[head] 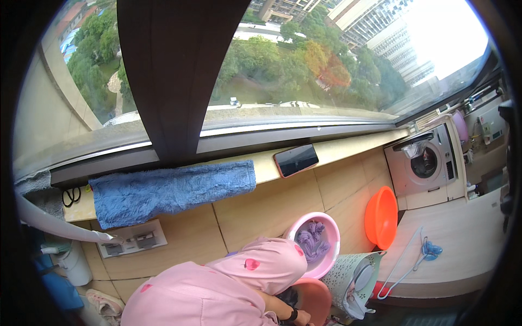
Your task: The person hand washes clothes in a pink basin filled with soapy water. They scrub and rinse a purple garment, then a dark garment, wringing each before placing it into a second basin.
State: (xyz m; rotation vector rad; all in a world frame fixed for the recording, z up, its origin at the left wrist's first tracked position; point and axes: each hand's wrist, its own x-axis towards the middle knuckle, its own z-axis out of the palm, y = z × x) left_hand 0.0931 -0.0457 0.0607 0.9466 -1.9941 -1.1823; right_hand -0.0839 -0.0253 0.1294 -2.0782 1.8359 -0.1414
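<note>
My left hand (302, 317), with a black wristband (293, 313), reaches over the orange-red basin (317, 299) at the bottom edge of the picture. Its fingers are cut off there, so their grip is hidden. Dark cloth (288, 296) lies in that basin, partly behind my forearm. My right hand is out of view. Beyond my pink-clad knee (269, 261), purple cloth (313, 242) sits in the water of a pink basin (335, 248). A pale green perforated laundry basket (340, 271) stands beside both basins, holding light-coloured items.
A bright orange basin (383, 218) leans near a washing machine (424, 163). On the window ledge are a smartphone (297, 160) and a blue towel (175, 189). Clothes hangers (408, 267) lie at the right. A white pipe (65, 224), a bucket (75, 265) and shoes (105, 303) are at the left.
</note>
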